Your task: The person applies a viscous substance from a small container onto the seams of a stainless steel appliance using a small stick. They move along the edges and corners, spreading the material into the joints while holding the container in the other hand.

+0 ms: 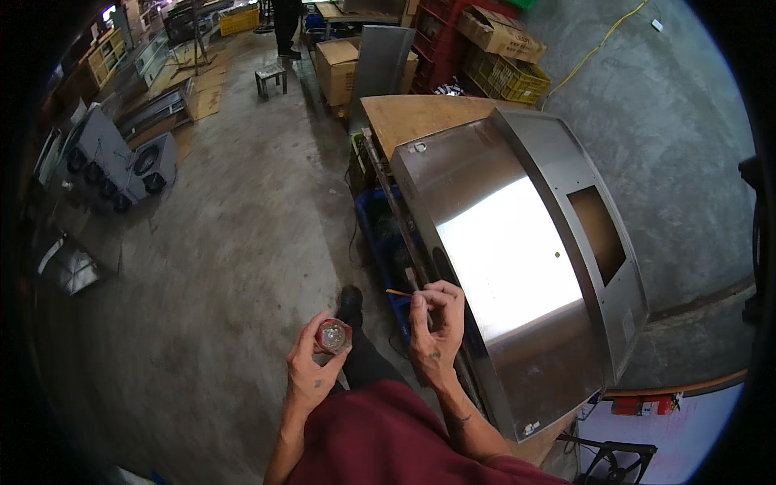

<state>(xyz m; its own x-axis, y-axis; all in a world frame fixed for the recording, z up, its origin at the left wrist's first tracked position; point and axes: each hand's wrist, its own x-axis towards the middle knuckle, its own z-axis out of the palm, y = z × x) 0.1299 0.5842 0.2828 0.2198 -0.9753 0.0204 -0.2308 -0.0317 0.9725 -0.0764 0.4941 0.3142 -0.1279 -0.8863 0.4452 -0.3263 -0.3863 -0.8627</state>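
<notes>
In front of my body, my left hand (311, 360) is closed around a small round cup (334, 335) with a reddish outside and a shiny, clear-looking inside. What the cup contains is too small to make out. To the right of it, my right hand (437, 323) pinches a thin stick (396, 293), yellow-orange toward its left end, between thumb and fingertips. The stick points left and is apart from the cup. Beside my right hand, a large stainless steel housing (469, 186) with a curved front lies on a wooden-topped bench (420, 117).
Under the bench edge is a blue crate (373, 208). Cardboard boxes (335, 69) and a yellow crate (508, 81) stand farther off. A small stool (271, 79) and a grey unit with black wheels (121, 158) are on the concrete floor. Another person's legs (286, 28) show at the back.
</notes>
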